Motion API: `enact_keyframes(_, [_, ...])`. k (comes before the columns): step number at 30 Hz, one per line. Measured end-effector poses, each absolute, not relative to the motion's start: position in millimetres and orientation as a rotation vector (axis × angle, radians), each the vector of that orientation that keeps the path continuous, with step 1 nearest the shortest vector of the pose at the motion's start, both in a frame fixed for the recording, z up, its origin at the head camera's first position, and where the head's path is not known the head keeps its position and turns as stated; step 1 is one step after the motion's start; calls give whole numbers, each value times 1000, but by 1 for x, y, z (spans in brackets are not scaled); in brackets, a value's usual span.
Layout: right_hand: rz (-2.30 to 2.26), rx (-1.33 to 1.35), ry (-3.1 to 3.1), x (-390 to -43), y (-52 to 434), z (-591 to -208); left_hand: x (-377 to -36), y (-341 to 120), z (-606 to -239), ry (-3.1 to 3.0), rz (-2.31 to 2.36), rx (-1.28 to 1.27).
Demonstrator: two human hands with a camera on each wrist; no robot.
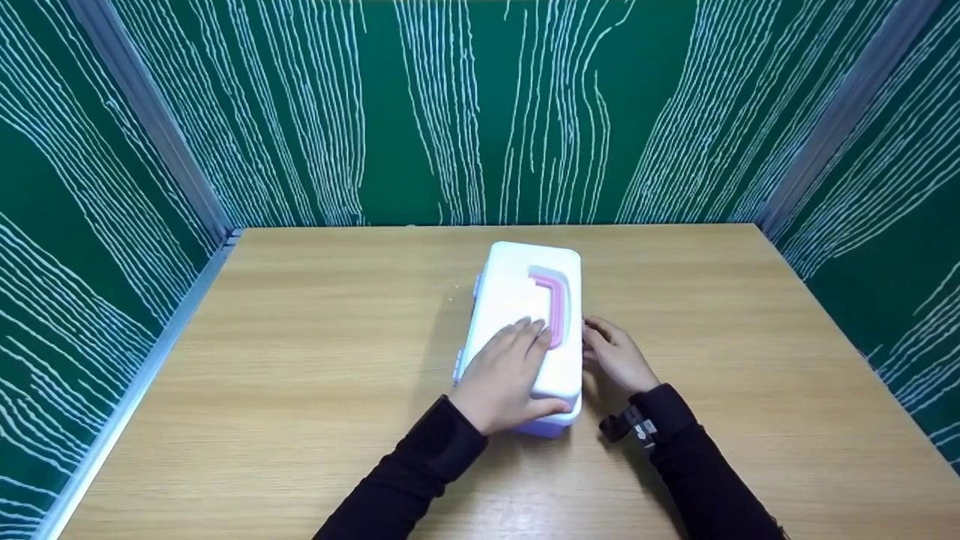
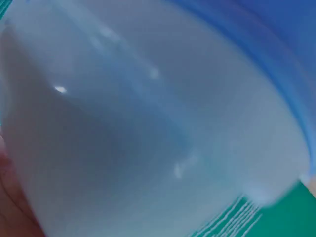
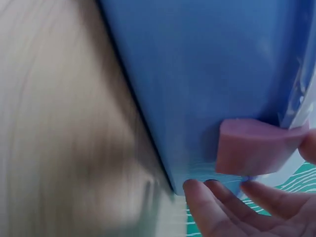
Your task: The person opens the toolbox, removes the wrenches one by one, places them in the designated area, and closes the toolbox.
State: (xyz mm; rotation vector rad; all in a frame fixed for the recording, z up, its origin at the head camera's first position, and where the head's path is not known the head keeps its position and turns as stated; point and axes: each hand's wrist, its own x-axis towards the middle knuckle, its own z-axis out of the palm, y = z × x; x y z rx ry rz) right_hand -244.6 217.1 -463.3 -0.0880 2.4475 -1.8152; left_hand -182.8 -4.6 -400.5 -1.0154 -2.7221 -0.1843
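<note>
A case with a white lid [image 1: 510, 289] and a blue-purple base [image 3: 192, 74] stands on the table, longer from front to back. A pink carrying handle [image 1: 557, 311] lies folded in the lid's recess. My left hand [image 1: 506, 375] rests flat on the lid's near part, fingers stretched toward the handle. At the case's right side is my right hand [image 1: 616, 352]. In the right wrist view its thumb [image 3: 308, 147] is at one end of a pink latch [image 3: 261, 148], which juts from the case. The other fingertips lie close to the base beside the latch.
A wooden table [image 1: 300, 337] carries the case. Green panels with white wavy lines [image 1: 450, 112] enclose its back and sides, with grey metal posts [image 1: 150, 112] at the corners. Small hinges [image 1: 459, 364] show along the case's left edge.
</note>
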Motion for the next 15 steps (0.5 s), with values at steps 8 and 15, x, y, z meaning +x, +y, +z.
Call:
enact_keyframes(8, [-2041, 70, 2107, -245, 217, -463, -182, -1, -409, -2667, -35, -990])
enact_keyframes(15, [-2196, 129, 1779, -246, 225, -462, -181, 1, -415, -2640, 9, -979])
